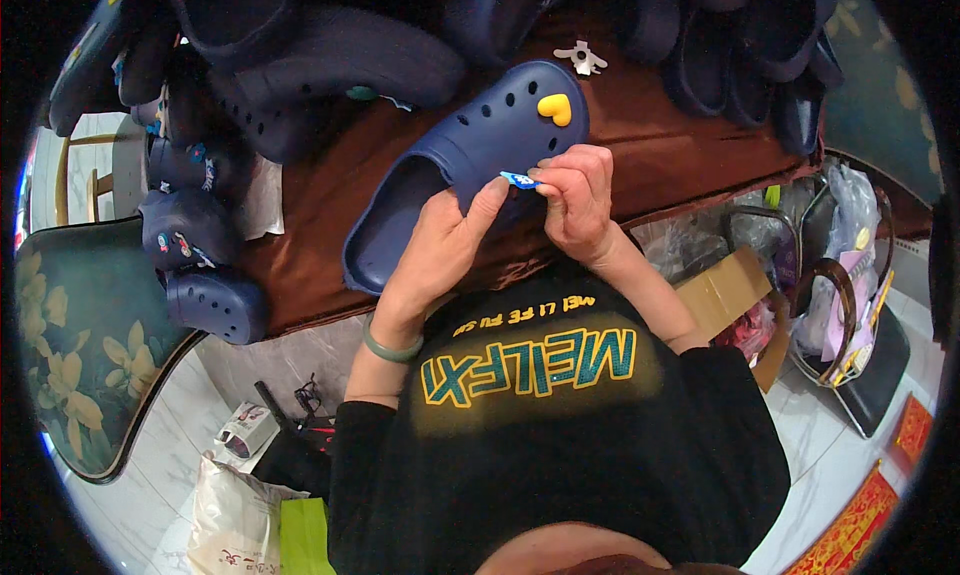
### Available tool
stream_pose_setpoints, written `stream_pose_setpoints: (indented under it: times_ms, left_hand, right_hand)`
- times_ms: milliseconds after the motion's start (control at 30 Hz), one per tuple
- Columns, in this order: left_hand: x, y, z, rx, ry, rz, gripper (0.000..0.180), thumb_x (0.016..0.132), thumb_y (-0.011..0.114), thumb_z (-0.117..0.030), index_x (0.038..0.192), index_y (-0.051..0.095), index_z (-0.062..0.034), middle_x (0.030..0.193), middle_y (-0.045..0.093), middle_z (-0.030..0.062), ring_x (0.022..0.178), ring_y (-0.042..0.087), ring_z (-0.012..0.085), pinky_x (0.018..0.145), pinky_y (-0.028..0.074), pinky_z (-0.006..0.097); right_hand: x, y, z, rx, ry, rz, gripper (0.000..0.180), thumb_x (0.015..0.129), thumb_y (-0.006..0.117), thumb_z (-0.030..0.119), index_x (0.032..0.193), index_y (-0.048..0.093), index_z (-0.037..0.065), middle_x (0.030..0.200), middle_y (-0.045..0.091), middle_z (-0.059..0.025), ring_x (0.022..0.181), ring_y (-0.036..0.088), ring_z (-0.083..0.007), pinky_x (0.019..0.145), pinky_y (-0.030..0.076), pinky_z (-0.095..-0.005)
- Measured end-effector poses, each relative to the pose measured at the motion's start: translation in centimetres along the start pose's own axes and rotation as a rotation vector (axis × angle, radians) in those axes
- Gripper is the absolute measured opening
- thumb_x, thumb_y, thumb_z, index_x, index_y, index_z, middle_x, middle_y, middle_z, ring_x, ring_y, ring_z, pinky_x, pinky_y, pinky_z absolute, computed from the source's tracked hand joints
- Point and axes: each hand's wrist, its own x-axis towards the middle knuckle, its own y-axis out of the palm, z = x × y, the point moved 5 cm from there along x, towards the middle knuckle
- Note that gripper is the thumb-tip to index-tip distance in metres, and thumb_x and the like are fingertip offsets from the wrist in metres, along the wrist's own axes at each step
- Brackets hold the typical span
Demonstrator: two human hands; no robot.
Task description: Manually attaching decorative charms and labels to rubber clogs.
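Observation:
A navy blue clog (480, 140) with round holes lies aslant on the brown cloth in front of me, a yellow heart charm (555, 110) fixed near its toe. My left hand (445, 243) grips the clog at its foot opening, the fingers hidden inside and the thumb reaching up to the small charm. Between the thumb and fingers of my right hand (580, 203) is pinched this blue and white shoe charm (519, 181), just over the clog's upper. Its back is hidden. Beyond the toe lies a small white piece (581, 59) with several arms.
Dark blue clogs (340, 60) crowd the far side of the brown-covered table (315, 250). More clogs with charms (190, 230) line its left edge. Chairs with flowered backs (80, 355) flank the table. A cardboard box (735, 290) and a basket of bags (850, 295) stand at the right.

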Motion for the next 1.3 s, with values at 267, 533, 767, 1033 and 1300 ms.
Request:
stream_pose_setpoints:
  times_ms: [267, 533, 767, 1033, 1300]
  left_hand:
    - [0.1, 0.4, -1.0, -0.367, -0.06, 0.028, 0.026, 0.098, 0.056, -0.022, 0.109, 0.062, 0.0012, 0.099, 0.063, -0.0008, 0.089, 0.056, 0.0078, 0.08, 0.046, 0.026]
    - [0.6, -0.2, 0.9, -0.33, -0.157, 0.056, 0.022, 0.095, 0.059, -0.021, 0.104, 0.065, -0.0015, 0.097, 0.063, -0.0007, 0.086, 0.055, 0.0062, 0.077, 0.045, 0.024]
    - [0.0, -0.2, 0.4, -0.429, -0.079, -0.031, 0.033, 0.097, 0.053, -0.015, 0.125, 0.054, 0.0018, 0.117, 0.061, 0.0042, 0.105, 0.057, 0.0129, 0.093, 0.043, 0.029]
    - [0.0, 0.0, -0.1, -0.512, -0.087, 0.04, 0.037, 0.097, 0.055, -0.019, 0.127, 0.052, 0.0019, 0.119, 0.06, 0.0073, 0.109, 0.056, 0.0154, 0.097, 0.042, 0.031]
    - [0.1, 0.7, -1.2, -0.464, -0.068, 0.093, 0.046, 0.097, 0.055, -0.025, 0.132, 0.047, 0.0041, 0.126, 0.057, 0.0105, 0.116, 0.053, 0.0193, 0.104, 0.037, 0.033]
  right_hand:
    - [0.8, -0.4, 0.6, -0.039, 0.101, 0.106, 0.031, 0.079, 0.07, 0.007, 0.11, 0.062, 0.006, 0.101, 0.059, -0.0077, 0.093, 0.052, -0.0278, 0.083, 0.043, -0.0374]
    - [0.5, -1.4, 0.4, -0.068, -0.048, 0.128, 0.037, 0.072, 0.077, 0.012, 0.106, 0.064, 0.007, 0.109, 0.06, -0.0059, 0.097, 0.054, -0.0269, 0.086, 0.046, -0.0372]
    - [0.3, 0.3, -0.7, 0.084, -0.001, 0.224, 0.041, 0.068, 0.082, 0.02, 0.096, 0.053, 0.011, 0.095, 0.055, -0.0079, 0.086, 0.054, -0.0299, 0.078, 0.045, -0.0411]
    - [-0.4, -1.2, -0.8, 0.221, -0.101, 0.23, 0.032, 0.066, 0.072, 0.0, 0.088, 0.05, 0.007, 0.092, 0.056, -0.0101, 0.082, 0.054, -0.0309, 0.07, 0.046, -0.0382]
    - [1.0, -4.0, -8.8, -0.019, 0.35, 0.035, 0.023, 0.079, 0.068, 0.005, 0.1, 0.058, 0.004, 0.098, 0.058, -0.0129, 0.097, 0.053, -0.0323, 0.084, 0.044, -0.0412]
